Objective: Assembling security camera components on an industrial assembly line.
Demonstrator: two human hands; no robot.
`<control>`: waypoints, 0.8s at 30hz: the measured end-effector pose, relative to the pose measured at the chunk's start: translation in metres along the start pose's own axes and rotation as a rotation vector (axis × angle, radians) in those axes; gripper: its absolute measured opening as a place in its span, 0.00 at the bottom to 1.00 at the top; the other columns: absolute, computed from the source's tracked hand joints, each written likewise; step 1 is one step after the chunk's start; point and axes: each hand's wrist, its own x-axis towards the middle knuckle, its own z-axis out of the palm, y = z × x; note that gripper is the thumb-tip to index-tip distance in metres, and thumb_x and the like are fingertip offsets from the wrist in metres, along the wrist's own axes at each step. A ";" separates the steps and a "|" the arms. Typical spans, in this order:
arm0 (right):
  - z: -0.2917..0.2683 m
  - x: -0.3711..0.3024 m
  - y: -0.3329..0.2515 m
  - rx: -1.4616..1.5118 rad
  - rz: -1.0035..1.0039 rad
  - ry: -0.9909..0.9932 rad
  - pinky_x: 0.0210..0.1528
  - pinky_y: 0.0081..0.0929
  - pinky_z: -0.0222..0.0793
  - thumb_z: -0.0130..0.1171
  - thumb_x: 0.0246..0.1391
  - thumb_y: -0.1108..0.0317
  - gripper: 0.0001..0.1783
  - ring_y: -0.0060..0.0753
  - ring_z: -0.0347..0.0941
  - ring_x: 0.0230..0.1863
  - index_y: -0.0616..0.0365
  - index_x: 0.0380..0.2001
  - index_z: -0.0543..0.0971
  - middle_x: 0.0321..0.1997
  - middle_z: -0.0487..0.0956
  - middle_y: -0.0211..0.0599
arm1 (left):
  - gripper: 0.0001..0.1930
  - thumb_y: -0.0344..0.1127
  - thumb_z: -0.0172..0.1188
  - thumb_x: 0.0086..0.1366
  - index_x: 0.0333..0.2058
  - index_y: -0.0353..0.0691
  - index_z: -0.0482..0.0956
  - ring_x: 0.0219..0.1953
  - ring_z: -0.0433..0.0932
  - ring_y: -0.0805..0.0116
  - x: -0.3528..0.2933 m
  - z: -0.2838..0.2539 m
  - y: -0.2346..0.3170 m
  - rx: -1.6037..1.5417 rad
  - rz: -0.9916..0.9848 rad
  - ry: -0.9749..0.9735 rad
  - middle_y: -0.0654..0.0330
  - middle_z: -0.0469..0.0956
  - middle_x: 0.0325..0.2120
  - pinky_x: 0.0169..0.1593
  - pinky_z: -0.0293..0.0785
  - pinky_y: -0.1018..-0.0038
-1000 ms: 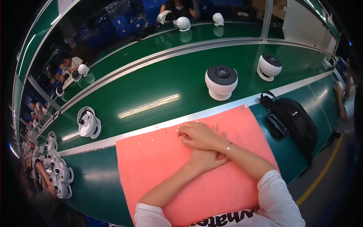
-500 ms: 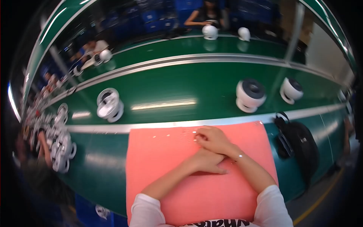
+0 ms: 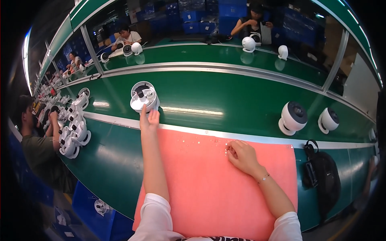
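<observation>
My left hand reaches to the near side of a white, round housing on the green conveyor. Its fingers are apart and extended, and the fingertips meet or overlap the housing's lower rim; I see no closed grip. Dark and pale parts show inside the housing's open face. My right hand rests on the pink mat, fingers curled together near the far edge. Tiny shiny pieces lie by its fingertips, and what the fingers hold is too small to make out. More such bits are scattered leftward along the mat.
Two white round units with dark faces stand on the conveyor at right. A black bag lies beside the mat. Several white housings crowd the left, near a co-worker. Other people sit across the line.
My crossed arms have come apart. The left hand has moved far and left to the housing, while the right stays curled by the shiny pieces. The view has turned left.
</observation>
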 end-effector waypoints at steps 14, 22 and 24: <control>-0.006 -0.002 -0.003 0.009 -0.002 0.029 0.34 0.33 0.68 0.56 0.46 0.68 0.10 0.36 0.71 0.34 0.56 0.34 0.72 0.33 0.72 0.33 | 0.33 0.45 0.65 0.52 0.49 0.26 0.65 0.46 0.73 0.53 -0.012 0.018 0.003 0.420 0.353 0.072 0.44 0.69 0.45 0.49 0.73 0.67; -0.047 0.007 -0.031 -0.050 -0.132 0.171 0.37 0.29 0.69 0.59 0.43 0.72 0.28 0.38 0.70 0.39 0.53 0.52 0.68 0.50 0.66 0.40 | 0.35 0.61 0.54 0.52 0.39 0.27 0.71 0.23 0.78 0.67 -0.074 0.065 0.017 0.887 0.102 -0.167 0.47 0.75 0.26 0.25 0.76 0.80; -0.057 0.008 -0.042 -0.061 -0.181 0.223 0.36 0.32 0.70 0.57 0.43 0.74 0.31 0.38 0.70 0.34 0.51 0.55 0.66 0.55 0.64 0.42 | 0.28 0.60 0.50 0.53 0.30 0.35 0.74 0.14 0.73 0.78 -0.076 0.069 0.012 0.955 -0.042 -0.331 0.59 0.75 0.15 0.18 0.70 0.85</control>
